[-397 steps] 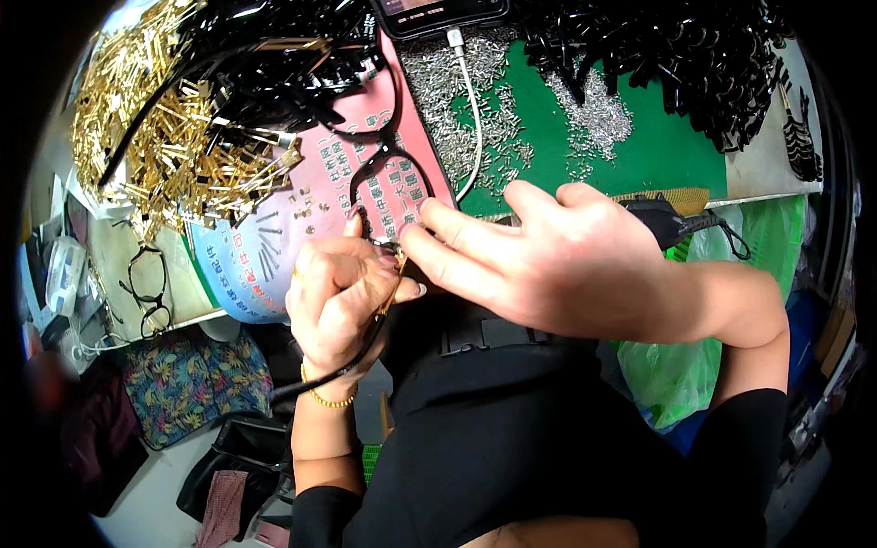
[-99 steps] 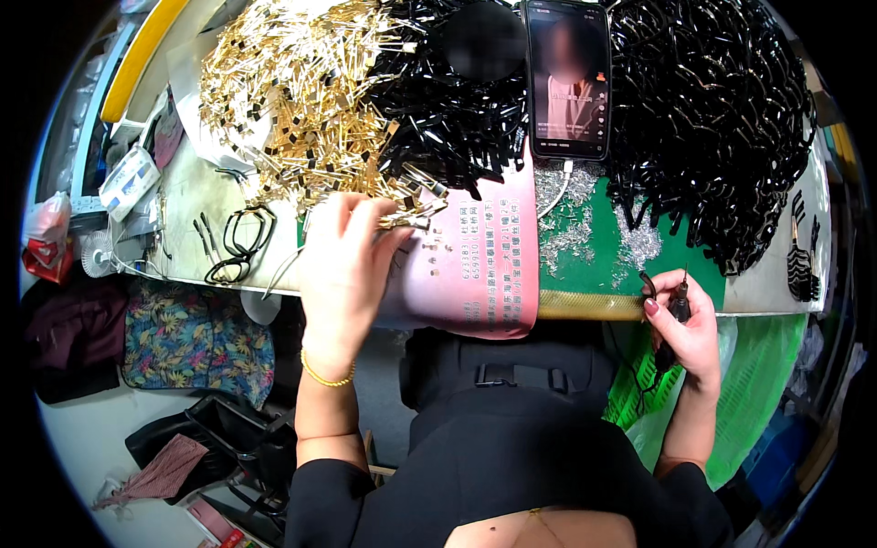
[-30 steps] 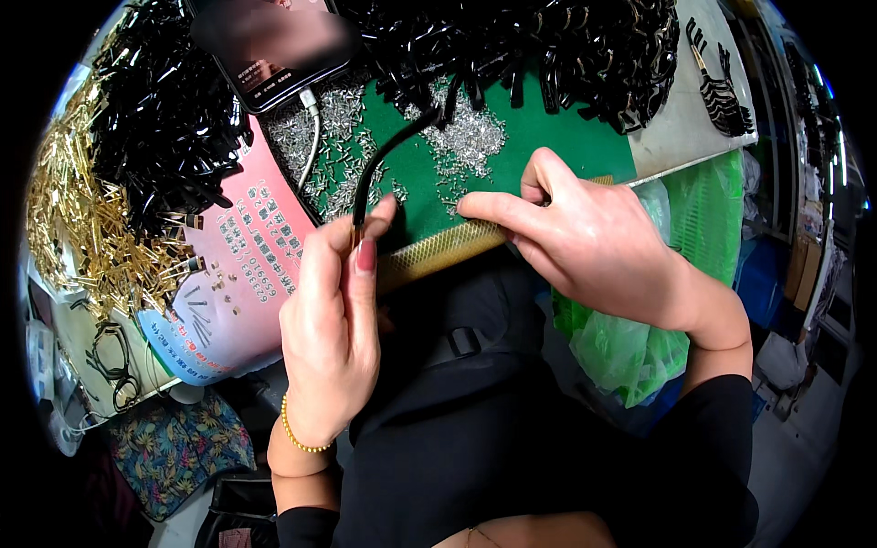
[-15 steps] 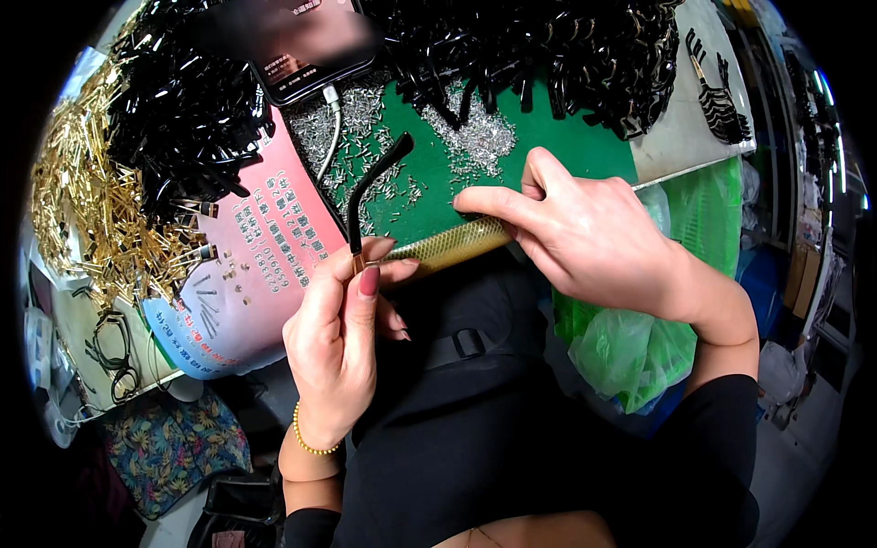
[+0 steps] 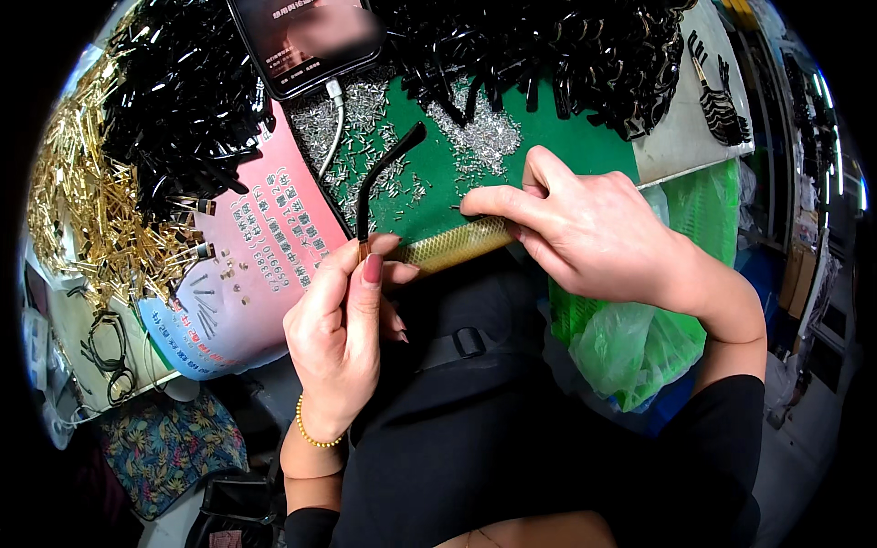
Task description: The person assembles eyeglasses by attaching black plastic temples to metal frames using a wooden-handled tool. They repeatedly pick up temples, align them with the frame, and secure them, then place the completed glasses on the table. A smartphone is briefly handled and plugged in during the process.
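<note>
My left hand pinches a black glasses temple arm by its gold-coloured end between thumb and fingers. The temple arm stands up from the grip, its curved tip leaning away to the right. My right hand rests over the front edge of the green mat, fingers bent and index finger reaching left. Something small and dark shows under that fingertip, too small to name. Between my hands runs a yellow net-patterned rounded edge. Small silver metal pins lie scattered on the mat beyond my fingers.
A heap of black temple arms lies at the back, another at the left beside gold-ended pieces. A phone with a white cable stands behind the pins. Green plastic bags hang at the right.
The view has shifted slightly. The temple arm has turned a little in my left hand, its tip now farther right and higher. My right hand keeps nearly the same pose.
</note>
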Available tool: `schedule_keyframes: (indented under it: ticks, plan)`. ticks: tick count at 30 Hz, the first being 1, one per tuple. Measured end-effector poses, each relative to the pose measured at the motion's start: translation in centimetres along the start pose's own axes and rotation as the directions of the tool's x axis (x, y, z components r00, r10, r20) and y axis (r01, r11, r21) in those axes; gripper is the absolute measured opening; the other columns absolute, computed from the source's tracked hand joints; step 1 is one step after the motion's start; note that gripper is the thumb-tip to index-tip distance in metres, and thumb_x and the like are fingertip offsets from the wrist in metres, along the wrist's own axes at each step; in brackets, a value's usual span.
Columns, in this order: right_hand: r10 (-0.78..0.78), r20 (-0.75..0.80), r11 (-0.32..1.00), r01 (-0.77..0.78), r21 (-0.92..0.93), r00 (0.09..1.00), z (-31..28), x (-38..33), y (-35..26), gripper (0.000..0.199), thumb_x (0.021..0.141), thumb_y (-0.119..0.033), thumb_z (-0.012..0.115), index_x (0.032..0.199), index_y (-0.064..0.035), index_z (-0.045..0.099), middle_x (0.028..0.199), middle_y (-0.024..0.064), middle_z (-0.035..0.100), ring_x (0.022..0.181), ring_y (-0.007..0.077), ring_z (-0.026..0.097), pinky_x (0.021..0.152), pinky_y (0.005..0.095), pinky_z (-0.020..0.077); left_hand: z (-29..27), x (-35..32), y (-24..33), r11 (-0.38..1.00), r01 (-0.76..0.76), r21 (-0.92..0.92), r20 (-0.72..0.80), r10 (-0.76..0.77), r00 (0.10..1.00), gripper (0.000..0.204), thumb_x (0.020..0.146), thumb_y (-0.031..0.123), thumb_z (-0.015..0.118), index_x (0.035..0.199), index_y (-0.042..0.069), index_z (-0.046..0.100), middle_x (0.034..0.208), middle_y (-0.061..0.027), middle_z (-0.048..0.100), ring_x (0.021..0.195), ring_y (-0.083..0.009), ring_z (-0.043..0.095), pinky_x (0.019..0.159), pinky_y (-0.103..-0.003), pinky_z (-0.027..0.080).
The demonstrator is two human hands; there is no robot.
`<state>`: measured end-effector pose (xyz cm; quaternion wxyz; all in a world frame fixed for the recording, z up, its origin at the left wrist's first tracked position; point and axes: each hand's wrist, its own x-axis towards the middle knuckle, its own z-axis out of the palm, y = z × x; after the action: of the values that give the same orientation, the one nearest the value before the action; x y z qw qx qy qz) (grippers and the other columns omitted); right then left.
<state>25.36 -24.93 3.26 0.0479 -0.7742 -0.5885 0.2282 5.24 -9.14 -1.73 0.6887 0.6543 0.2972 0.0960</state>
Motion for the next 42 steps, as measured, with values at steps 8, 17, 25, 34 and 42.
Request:
schedule_keyframes:
  ticks: [8, 17, 25, 34, 42]
  plan:
    - [-0.037, -0.032, 0.999, 0.037, 0.008, 0.999, 0.1, 0.1, 0.1, 0.042, 0.086, -0.009, 0.062, 0.126, -0.0217, 0.061, 0.088, 0.0163, 0.054, 0.053, 0.0301, 0.061, 0.048, 0.0403, 0.0503, 0.1, -0.2, -0.6, 0.999, -0.034, 0.030, -0.013, 0.035, 0.999, 0.030, 0.109, 0.017, 0.047, 0.124, -0.004, 0.061, 0.092, -0.0120, 0.073, 0.054, -0.0063, 0.057, 0.054, -0.022, 0.054]
    - [0.016, 0.135, 0.999, -0.011, -0.037, 0.991, -0.8, 0.8, -0.7, 0.049, 0.092, -0.012, 0.062, 0.138, -0.0273, 0.053, 0.093, 0.0123, 0.055, 0.065, 0.0290, 0.063, 0.052, 0.0387, 0.0508, 0.2, 0.2, 0.4, 1.000, 0.008, 0.011, 0.013, -0.009, 1.000, 0.026, 0.107, 0.013, 0.049, 0.121, -0.004, 0.063, 0.088, -0.0099, 0.073, 0.053, -0.0061, 0.058, 0.051, -0.020, 0.050]
    - [-0.059, 0.578, 0.233, -0.552, 0.801, 0.814, -2.9, 3.2, -3.5, 0.050, 0.104, -0.013, 0.044, 0.151, -0.0121, 0.028, 0.093, 0.0023, 0.052, 0.063, 0.0076, 0.062, 0.052, 0.0225, 0.0537, 0.5, 0.3, 0.1, 0.996, -0.041, 0.078, -0.048, 0.045, 0.998, 0.020, 0.104, 0.008, 0.056, 0.116, -0.003, 0.067, 0.081, -0.0061, 0.073, 0.054, -0.0062, 0.060, 0.049, -0.021, 0.048]
    - [-0.039, 0.581, 0.242, -0.557, 0.795, 0.813, -2.7, 3.0, -2.9, 0.047, 0.102, -0.014, 0.053, 0.143, -0.0048, 0.034, 0.091, 0.0026, 0.051, 0.061, 0.0091, 0.060, 0.051, 0.0242, 0.0502, 1.1, 0.9, -2.4, 0.485, -0.468, 0.739, 0.070, 0.636, 0.769, 0.025, 0.090, -0.001, 0.069, 0.114, -0.007, 0.066, 0.081, -0.0129, 0.070, 0.057, -0.0235, 0.064, 0.054, -0.031, 0.051]
    - [-0.062, -0.120, 0.991, 0.075, 0.111, 0.991, -1.0, 2.0, -4.5, 0.049, 0.088, -0.009, 0.068, 0.133, -0.0029, 0.052, 0.121, 0.0137, 0.061, 0.094, 0.0282, 0.069, 0.072, 0.0340, 0.0582, -1.1, 0.1, -0.4, 0.727, -0.335, 0.599, -0.140, 0.508, 0.850, 0.027, 0.099, -0.004, 0.053, 0.126, -0.004, 0.059, 0.076, -0.0090, 0.069, 0.056, -0.0137, 0.064, 0.053, -0.028, 0.052]
